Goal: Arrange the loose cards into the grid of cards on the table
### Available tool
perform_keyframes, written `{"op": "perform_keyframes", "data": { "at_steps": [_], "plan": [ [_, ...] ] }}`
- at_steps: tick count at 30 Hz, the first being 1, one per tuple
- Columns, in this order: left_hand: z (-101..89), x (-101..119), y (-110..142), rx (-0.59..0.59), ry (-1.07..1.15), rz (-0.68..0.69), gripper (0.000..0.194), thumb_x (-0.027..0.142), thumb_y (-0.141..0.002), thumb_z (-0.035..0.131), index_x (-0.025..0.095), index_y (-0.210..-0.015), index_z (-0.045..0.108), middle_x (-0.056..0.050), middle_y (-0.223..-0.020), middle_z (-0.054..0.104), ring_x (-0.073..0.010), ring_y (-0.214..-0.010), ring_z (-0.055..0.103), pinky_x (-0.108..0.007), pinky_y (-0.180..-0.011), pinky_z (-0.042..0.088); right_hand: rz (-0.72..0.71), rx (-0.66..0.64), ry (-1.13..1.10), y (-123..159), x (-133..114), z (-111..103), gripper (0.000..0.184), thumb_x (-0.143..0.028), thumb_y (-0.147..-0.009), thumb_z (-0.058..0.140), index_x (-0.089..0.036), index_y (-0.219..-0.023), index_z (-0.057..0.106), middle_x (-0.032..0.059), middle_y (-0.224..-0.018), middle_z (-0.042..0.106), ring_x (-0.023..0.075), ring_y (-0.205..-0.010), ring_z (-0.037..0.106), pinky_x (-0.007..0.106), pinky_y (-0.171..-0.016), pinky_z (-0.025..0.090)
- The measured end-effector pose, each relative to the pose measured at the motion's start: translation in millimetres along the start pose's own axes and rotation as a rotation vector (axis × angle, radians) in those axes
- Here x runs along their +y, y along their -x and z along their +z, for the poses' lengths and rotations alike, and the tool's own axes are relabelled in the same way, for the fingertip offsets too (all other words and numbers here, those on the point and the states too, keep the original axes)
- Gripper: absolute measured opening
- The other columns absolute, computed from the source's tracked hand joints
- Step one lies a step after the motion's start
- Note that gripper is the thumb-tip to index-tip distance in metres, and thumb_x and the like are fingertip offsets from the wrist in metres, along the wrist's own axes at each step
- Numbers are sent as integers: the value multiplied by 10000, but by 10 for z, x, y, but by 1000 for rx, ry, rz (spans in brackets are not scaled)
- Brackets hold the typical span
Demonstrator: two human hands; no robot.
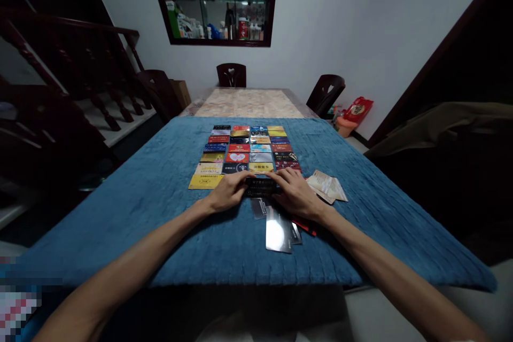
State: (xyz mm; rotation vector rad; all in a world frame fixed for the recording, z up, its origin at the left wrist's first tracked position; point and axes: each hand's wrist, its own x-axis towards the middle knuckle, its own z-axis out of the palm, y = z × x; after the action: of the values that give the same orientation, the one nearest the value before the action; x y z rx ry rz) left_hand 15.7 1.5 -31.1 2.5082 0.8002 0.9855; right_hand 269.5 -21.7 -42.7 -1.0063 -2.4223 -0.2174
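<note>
Between my two hands is a black card (pixel 261 187) with pale lettering, tilted up toward me. My left hand (pixel 229 191) grips its left end, and my right hand (pixel 296 192) grips its right end. Beyond them, plastic cards lie in a close grid of rows and columns; a yellow card (pixel 204 181) sits at its near left corner, and a red card with a white heart (pixel 237 157) is farther in. Below my right hand lies a loose pile with a shiny silver card (pixel 278 230) on top. Some of the pile is hidden by that hand.
A blue cloth (pixel 160 171) covers the near part of the table. Several pale cards (pixel 328 186) lie loosely to the right of my right hand. Dark wooden chairs (pixel 326 93) stand around the far end, and a red bag (pixel 358 110) is on the right by the wall.
</note>
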Motion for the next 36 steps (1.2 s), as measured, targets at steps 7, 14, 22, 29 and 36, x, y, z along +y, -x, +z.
{"op": "perform_keyframes", "data": {
  "at_steps": [7,14,22,29,36],
  "plan": [
    [2,-8,1,42,15,-17,404,21,-845,495,162,-1201,622,-57,-979,713,-180,-947,678,-339,-892,555,-15,42,51,0,-34,-57,635,-313,-862,647,-169,-1446,442,157,-1201,600,315,-1077,501,460,-886,427],
    [0,17,0,52,48,-29,430,8,-832,494,164,-1214,613,-80,-1154,712,-193,-1024,679,-364,-930,558,-8,63,115,1,-39,-49,601,-246,-871,633,-192,-1442,453,155,-1171,629,318,-1056,516,472,-879,425],
    [10,13,19,51,15,32,397,21,-878,474,151,-1239,575,-105,-1191,687,-194,-1046,665,-352,-929,549,-22,107,128,-6,-99,-126,538,-177,-852,603,-169,-1381,502,147,-1139,630,304,-1044,510,454,-882,442],
    [-9,35,26,-3,-68,71,454,61,-888,515,168,-1329,492,-100,-1102,616,-210,-1010,621,-372,-891,556,-13,152,88,3,-108,-119,578,-167,-867,580,-185,-1432,463,161,-1223,564,317,-1096,469,484,-893,475],
    [-30,76,25,-27,-73,68,585,85,-869,571,229,-1413,412,-113,-1229,521,-242,-1147,564,-434,-986,530,-38,184,48,11,-103,-113,615,-227,-905,576,-193,-1492,393,165,-1203,574,315,-1071,480,483,-861,492]
  ]
}}
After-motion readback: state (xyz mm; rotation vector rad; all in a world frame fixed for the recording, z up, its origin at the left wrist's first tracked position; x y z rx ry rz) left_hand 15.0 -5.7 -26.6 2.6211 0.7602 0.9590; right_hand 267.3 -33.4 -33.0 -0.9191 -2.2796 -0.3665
